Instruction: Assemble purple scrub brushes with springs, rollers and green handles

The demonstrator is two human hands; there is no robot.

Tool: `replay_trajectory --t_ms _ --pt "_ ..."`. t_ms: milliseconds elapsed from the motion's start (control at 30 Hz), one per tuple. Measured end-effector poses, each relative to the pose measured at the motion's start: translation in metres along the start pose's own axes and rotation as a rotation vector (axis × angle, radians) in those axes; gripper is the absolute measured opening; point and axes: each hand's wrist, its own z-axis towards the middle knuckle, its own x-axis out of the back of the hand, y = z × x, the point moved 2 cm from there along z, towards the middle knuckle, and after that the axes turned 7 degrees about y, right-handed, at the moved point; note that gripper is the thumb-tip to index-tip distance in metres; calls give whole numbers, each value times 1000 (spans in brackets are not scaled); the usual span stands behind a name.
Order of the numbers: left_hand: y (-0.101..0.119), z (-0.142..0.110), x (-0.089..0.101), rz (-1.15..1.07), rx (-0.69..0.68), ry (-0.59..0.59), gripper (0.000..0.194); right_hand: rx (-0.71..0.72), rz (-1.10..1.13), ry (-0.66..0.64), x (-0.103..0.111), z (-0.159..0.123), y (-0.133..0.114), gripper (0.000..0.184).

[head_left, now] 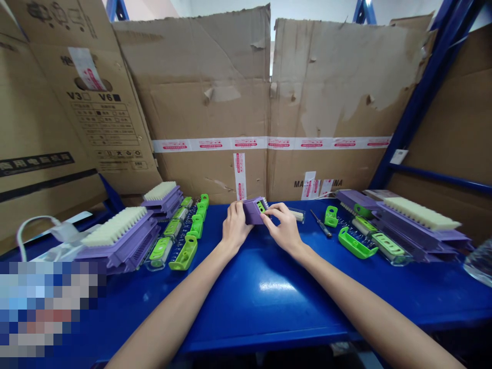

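1. While tall cardboard sheets (pixel 200 113) stand at 12 o'clock, apparently as a screen, a blue table (pixel 261 297) spreads toward 6, taking the held purple part (pixel 251 212) as the clock's centre.
2. Purple stacks (pixel 123 251) with cream bristles sit at 9 and 3 o'clock, likely kept aside to give both arms room.
3. From 7 o'clock, the left hand (pixel 235 225) wraps its fingers round the purple part, seemingly to steady it; whether it touches the table is unclear.
4. From 4 o'clock, the right hand (pixel 283 225) brings thumb and forefinger together at the part's end, by a green insert (pixel 261 206); pinching or merely pressing, one cannot tell.
5. Green brackets (pixel 186 253) lie in loose rows near 9 and 3, presumably for easy picking.
6. A screwdriver (pixel 321 224) lies at 3, near the right hand, probably for quick reach.
7. Spring-like coils (pixel 183 225) run beside the brackets.
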Motion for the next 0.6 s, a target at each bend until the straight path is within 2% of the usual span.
replay_trajectory --t_ms 233,400,500,600 --pt "-8 1 -2 -95 48 33 57 123 -67 0 2 -3 1 20" --pt "-11 1 -5 -125 27 35 58 188 -132 -87 4 -3 -3 22" --pt "-11 1 -5 -152 49 45 58 163 -177 -41 10 3 2 26" --pt "-13 3 -5 -186 103 63 61 71 -325 -1 19 12 22 27"
